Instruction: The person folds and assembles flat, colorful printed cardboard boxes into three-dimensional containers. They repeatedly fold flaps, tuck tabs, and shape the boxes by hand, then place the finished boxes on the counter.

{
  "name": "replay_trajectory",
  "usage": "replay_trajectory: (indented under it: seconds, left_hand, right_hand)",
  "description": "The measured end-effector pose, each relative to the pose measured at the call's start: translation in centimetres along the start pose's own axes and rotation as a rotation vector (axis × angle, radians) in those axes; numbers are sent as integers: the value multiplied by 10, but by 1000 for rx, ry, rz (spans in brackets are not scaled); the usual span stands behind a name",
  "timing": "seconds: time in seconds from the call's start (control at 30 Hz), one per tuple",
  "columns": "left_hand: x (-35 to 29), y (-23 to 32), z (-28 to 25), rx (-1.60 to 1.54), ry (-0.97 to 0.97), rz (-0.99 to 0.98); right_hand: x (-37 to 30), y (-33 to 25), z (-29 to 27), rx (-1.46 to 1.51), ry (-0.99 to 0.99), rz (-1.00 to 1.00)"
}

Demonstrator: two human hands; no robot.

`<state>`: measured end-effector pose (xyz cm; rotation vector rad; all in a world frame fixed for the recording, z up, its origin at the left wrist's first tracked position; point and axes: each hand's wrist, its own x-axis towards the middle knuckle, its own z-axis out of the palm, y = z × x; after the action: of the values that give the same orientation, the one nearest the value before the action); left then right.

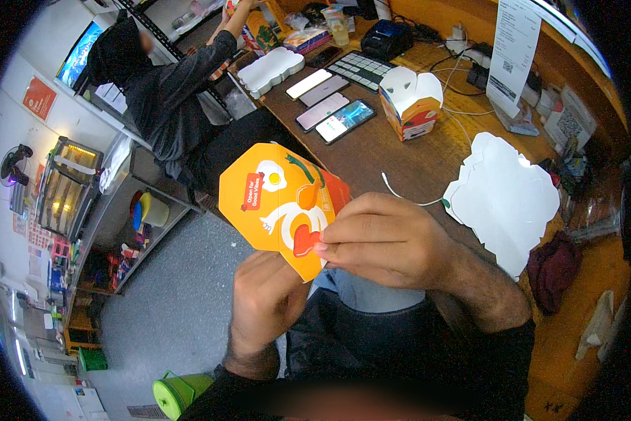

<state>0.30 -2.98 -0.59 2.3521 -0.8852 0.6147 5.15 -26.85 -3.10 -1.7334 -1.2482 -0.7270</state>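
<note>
A box [412, 121] (its inside hidden) stands beyond the right hand [386, 242], which pinches a carton [280, 207] whose lower edge the left hand [268, 298] grips, curled.

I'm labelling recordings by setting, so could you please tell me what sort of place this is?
Probably a takeaway food shop: an open-topped food carton, a lit display cabinet, and what looks like a receipt printer.

Black sleeves [498, 358] (roughly elbow-length), black top [364, 337]
</note>
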Motion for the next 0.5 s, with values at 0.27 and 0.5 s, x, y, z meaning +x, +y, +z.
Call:
replay_trajectory:
  seconds: [0.27, 0.5]
  left_hand:
    - [-4, -3, 0, 98, -14, 41]
    - [-25, 5, 29, -239, 438, -189]
  right_hand:
    - [2, -3, -5, 19, -25, 31]
    - [-1, -5, -6, 22, -44, 42]
